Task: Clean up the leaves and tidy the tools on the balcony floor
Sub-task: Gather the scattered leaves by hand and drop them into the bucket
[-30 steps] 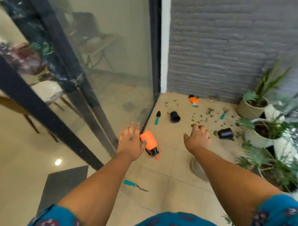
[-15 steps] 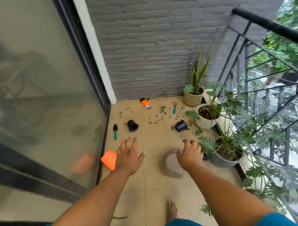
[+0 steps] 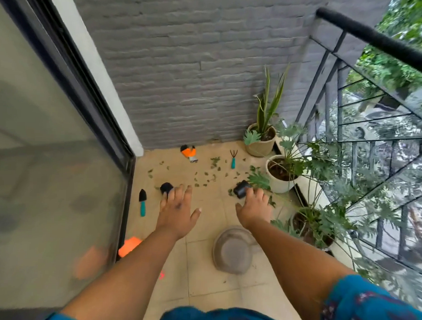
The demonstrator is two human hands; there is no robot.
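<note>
Neither grip had hold of anything: the left hand (image 3: 177, 211) was spread with straight fingers at centre frame, and the right hand (image 3: 255, 207) was held loosely open just right of it. Green leaves (image 3: 205, 176) were scattered over the balcony floor (image 3: 201, 279) above the hands. A teal trowel (image 3: 142, 201) was seen at centre left, a hand rake (image 3: 233, 158) and orange shears (image 3: 189, 153) near the grey wall (image 3: 184, 75), and two black pots (image 3: 241, 188) lay tipped by the fingertips.

Bare forearms, no watch or rings; blue garment (image 3: 358, 308) with dark red floral print, short sleeves.
</note>
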